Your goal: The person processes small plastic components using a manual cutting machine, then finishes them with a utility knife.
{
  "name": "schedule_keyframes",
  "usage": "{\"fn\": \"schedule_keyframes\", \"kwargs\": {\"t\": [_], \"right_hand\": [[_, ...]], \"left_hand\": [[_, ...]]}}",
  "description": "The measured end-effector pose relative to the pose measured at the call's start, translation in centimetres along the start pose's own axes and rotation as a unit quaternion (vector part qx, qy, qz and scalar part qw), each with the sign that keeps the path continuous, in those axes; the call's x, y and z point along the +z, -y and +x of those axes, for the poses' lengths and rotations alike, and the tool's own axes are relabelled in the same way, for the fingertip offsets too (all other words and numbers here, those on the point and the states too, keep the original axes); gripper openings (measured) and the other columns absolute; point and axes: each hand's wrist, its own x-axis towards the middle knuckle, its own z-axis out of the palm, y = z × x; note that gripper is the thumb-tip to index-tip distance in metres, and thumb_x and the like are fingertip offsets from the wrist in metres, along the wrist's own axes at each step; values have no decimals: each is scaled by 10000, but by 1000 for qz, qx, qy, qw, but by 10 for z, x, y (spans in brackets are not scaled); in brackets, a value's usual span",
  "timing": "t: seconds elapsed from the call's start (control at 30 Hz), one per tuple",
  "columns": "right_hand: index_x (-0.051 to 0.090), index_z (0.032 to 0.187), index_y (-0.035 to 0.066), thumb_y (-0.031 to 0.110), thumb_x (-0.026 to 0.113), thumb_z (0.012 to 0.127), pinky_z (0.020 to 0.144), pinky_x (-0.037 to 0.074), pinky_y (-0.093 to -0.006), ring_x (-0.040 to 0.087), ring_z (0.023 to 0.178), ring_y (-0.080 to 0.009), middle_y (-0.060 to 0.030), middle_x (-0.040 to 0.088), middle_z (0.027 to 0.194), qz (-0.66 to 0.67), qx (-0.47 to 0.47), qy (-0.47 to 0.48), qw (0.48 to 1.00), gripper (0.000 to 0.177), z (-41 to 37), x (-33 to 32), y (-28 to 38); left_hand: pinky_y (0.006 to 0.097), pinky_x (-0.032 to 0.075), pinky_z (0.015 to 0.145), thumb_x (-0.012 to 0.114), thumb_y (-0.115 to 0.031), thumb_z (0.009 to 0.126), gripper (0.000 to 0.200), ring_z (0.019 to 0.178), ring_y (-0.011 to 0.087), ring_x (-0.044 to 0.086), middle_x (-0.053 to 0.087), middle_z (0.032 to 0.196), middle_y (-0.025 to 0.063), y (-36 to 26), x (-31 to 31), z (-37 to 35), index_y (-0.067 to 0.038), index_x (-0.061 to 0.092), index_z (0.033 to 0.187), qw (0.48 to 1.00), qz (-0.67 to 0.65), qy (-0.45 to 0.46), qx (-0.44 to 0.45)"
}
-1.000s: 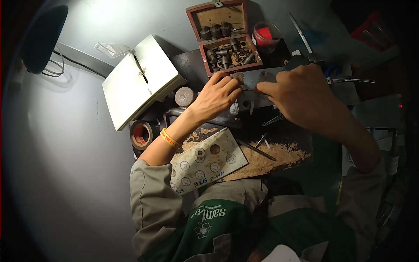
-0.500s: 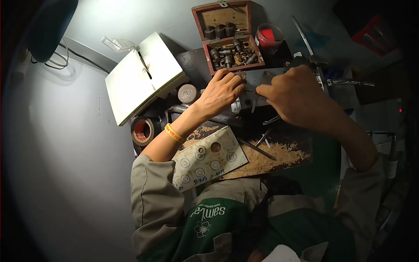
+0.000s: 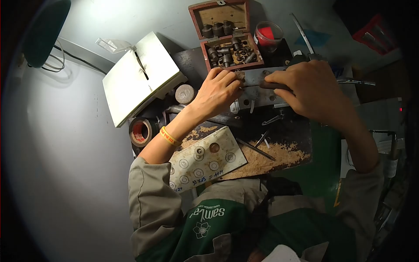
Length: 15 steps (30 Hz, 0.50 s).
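My right hand [image 3: 305,87] is closed round the dark handle [image 3: 276,85] of a slim tool. From the handle a thin shaft [image 3: 251,86] points left, toward the fingertips of my left hand [image 3: 220,89]. Those fingers are curled and pressed together at the left end of a grey metal block [image 3: 264,100] with several holes; what they grip is hidden. Behind the block stands an open wooden box [image 3: 210,65] of dark cylindrical metal pieces. A round metal piece [image 3: 185,94] lies left of my left wrist.
A marked plate [image 3: 205,163] with drawn circles lies near my lap, beside a dark metal rod [image 3: 257,149]. On the left are a tape roll [image 3: 141,132] and a white slanted box [image 3: 139,83]. A clear tub [image 3: 268,36] with something red stands at the back.
My right hand has turned and shifted slightly right, so the tool's dark handle and shaft now show. My left hand stays at the block. The whole view has shifted slightly.
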Motion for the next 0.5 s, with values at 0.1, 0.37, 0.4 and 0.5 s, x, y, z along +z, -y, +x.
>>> {"fn": "schedule_keyframes", "kwargs": {"t": [0.1, 0.37, 0.4, 0.5], "right_hand": [[723, 898, 99, 181, 678, 800, 625, 490, -396, 662, 656, -296, -108, 668, 694, 16, 10, 10, 1000, 135, -2, 5, 2], [690, 1091, 149, 212, 681, 822, 712, 486, -378, 662, 747, -252, -66, 704, 868, 20, 71, 27, 997, 277, -17, -20, 0], [690, 1092, 152, 214, 680, 823, 710, 484, -376, 662, 754, -251, -63, 703, 871, 20, 83, 35, 996, 277, -19, -19, 2], [691, 1092, 168, 223, 678, 827, 689, 465, -375, 655, 756, -251, -52, 697, 863, 17, 88, 50, 995, 271, -21, -13, 2]], "left_hand": [[384, 416, 926, 666, -99, 793, 114, 910, 223, 562, 566, 888, 37, 4, 6, -3, -76, 638, 901, 999, 17, 45, 5], [367, 416, 839, 663, -131, 807, 95, 928, 228, 579, 593, 898, 50, -4, -1, 11, -76, 635, 879, 991, -9, 92, -97], [364, 415, 829, 659, -133, 811, 91, 928, 231, 581, 597, 901, 54, -5, -1, 13, -75, 639, 878, 985, -24, 100, -137], [373, 419, 821, 649, -143, 823, 92, 931, 249, 589, 615, 908, 59, -2, -2, 15, -73, 651, 883, 984, -70, 101, -128]]}}
